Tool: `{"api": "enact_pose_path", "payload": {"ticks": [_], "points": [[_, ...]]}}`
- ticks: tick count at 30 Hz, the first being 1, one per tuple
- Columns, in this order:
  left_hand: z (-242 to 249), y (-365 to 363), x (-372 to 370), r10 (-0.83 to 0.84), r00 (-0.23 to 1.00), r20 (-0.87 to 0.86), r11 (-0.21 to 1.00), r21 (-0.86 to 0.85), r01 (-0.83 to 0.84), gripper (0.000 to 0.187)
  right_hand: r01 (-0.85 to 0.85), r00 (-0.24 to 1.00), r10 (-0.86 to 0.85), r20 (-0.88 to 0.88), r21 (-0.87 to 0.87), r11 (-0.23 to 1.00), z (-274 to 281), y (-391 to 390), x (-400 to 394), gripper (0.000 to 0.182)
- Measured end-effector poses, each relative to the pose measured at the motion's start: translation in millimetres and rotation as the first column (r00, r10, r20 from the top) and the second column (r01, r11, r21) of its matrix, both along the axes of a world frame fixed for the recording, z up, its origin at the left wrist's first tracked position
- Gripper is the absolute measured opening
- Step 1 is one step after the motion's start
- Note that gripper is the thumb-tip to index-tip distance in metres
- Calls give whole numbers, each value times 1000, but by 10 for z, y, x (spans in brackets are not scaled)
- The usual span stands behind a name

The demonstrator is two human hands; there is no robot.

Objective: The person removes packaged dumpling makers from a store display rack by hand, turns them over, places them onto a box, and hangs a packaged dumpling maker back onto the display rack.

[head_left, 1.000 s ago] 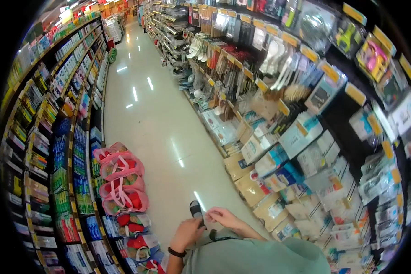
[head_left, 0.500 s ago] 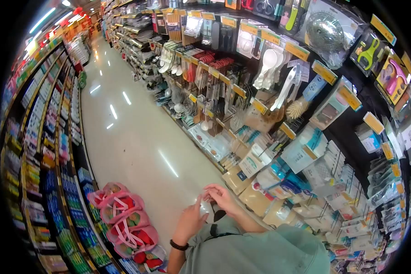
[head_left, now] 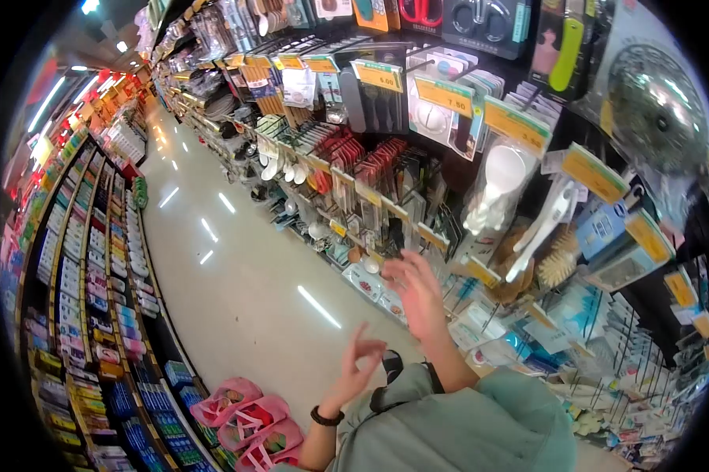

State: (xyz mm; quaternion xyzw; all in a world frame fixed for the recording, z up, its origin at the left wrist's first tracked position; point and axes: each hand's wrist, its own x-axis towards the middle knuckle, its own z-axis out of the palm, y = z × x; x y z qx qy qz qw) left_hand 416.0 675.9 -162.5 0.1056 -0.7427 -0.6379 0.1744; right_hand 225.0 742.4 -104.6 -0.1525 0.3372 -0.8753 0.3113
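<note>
My right hand [head_left: 419,295] is raised in front of the rack of kitchen tools, fingers apart and holding nothing. Lower and to its left is my left hand [head_left: 358,368], with a dark bracelet at the wrist; its fingers are spread and empty. Neither hand touches the goods. Right of my right hand hang a packaged white spoon [head_left: 505,175], white tongs [head_left: 545,224] and a round brush [head_left: 557,258]. Red-handled tools [head_left: 340,152] hang above the hand, near packaged chopsticks [head_left: 258,85].
Pink bags [head_left: 254,425] stand on the floor at the lower left, beside a long shelf [head_left: 95,275] of small packages. A glossy aisle floor [head_left: 213,275] runs between the shelves. A metal strainer [head_left: 660,110] hangs at the upper right.
My hands have moved apart; the right one has risen toward the rack and its fingers have spread. The view has come closer to the rack, and the pink bags appear lower.
</note>
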Motion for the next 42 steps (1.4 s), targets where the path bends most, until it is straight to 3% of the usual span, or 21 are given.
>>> {"api": "enact_pose_path", "payload": {"ticks": [1, 4, 5, 8, 9, 13, 14, 17, 20, 21, 25, 26, 29, 32, 33, 36, 37, 40, 42], "points": [[175, -130, -227, 80, 996, -27, 997, 16, -80, 68, -48, 999, 49, 12, -73, 996, 23, -119, -205, 41], [293, -460, -818, 207, 974, -96, 977, -30, -211, 70, 14, 999, -8, 31, -202, 979, 246, -452, -632, 47], [370, -529, -987, 202, 968, -151, 978, -11, -206, 71, 8, 995, 18, 97, -266, 964, 262, -558, -791, 52], [594, -716, -1454, 186, 940, -285, 975, -62, -212, 71, 205, 979, -188, 84, -309, 929, 243, -946, -1193, 52], [595, -798, -1591, 163, 941, -296, 981, -52, -187, 72, 208, 978, -177, 114, -378, 902, 179, -1055, -1361, 53], [794, -1106, -2158, 82, 927, -366, 973, -172, -154, 70, 344, 920, -232, 315, -370, 863, 117, -1396, -1863, 53], [801, -1191, -2288, 61, 929, -365, 980, -157, -126, 69, 314, 921, -158, 356, -438, 843, 64, -1428, -1993, 59], [790, -1453, -2621, -18, 928, -372, 994, -105, -23, 66, 368, 903, -199, 381, -446, 816, 53, -1562, -2269, 76], [821, -1746, -2940, -112, 913, -392, 992, -97, 80, 64, 378, 923, -292, 251, -437, 816, 86, -1631, -2402, 68], [850, -1847, -3038, -138, 909, -394, 990, -82, 115, 62, 401, 916, -335, 222, -449, 798, 176, -1653, -2372, 49], [936, -2242, -3398, -246, 883, -400, 969, -76, 235, 58, 551, 831, -535, 153, -94, 829, 370, -1790, -2116, 41], [933, -2315, -3491, -258, 874, -413, 961, -18, 276, 57, 548, 836, -542, 85, -85, 832, 153, -1829, -2120, 31], [980, -2412, -3652, -280, 861, -425, 901, 193, 388, 54, 605, 791, -589, 165, -80, 792, 452, -1996, -1760, 31], [974, -2482, -3700, -300, 861, -411, 837, 320, 444, 53, 764, 642, -767, 4, 85, 640, 497, -2120, -1607, 33], [965, -2504, -3738, -288, 850, -441, 845, 302, 443, 52, 834, 541, -839, -58, 165, 526, 456, -2153, -1587, 31], [986, -2598, -3729, -309, 860, -405, 797, 383, 467, 49, 866, 493, -837, -237, 219, 449, 408, -2158, -1399, 26], [1092, -2626, -3653, -348, 855, -385, 703, 497, 509, 42, 880, 470, -841, -266, 206, 427, 435, -2188, -1344, 22], [1131, -2762, -3446, -457, 811, -365, 648, 489, 584, 32, 872, 484, -825, -290, 236, 429, 618, -2153, -1159, 21], [1228, -2766, -3289, -445, 804, -395, 658, 465, 593, 25, 887, 462, -845, -270, 154, 435, 724, -2136, -1083, 20]]}}
